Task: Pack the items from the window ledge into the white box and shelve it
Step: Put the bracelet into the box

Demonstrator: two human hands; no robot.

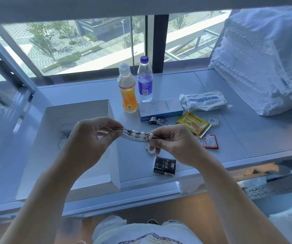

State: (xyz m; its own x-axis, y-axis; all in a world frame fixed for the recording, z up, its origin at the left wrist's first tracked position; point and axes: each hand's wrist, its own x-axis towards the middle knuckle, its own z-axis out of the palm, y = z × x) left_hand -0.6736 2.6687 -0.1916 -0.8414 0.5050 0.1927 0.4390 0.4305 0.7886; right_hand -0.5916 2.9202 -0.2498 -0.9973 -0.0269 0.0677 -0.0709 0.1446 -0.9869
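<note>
A beaded chain with white pearls [136, 135] is stretched between my two hands above the window ledge [229, 131]. My left hand [92, 136] pinches its clasp end and my right hand [169, 141] pinches the other end, with a loop dangling below. The open white box [78, 110] stands on the ledge at the left, partly under my left hand. On the ledge lie an orange drink bottle [128, 90], a water bottle [144, 80], a blue Anker box [160, 109], a wristwatch [158, 121], a black face packet [164, 166], a yellow snack packet [193, 123], a red sachet [209, 140], a tape roll [212, 120] and a white mask pack [204, 101].
A bulging white plastic bag [261, 64] fills the right end of the ledge. The window glass [71, 46] rises behind the bottles. A metal shelf frame [6, 67] stands at the left. The wooden floor [159, 205] shows below the ledge.
</note>
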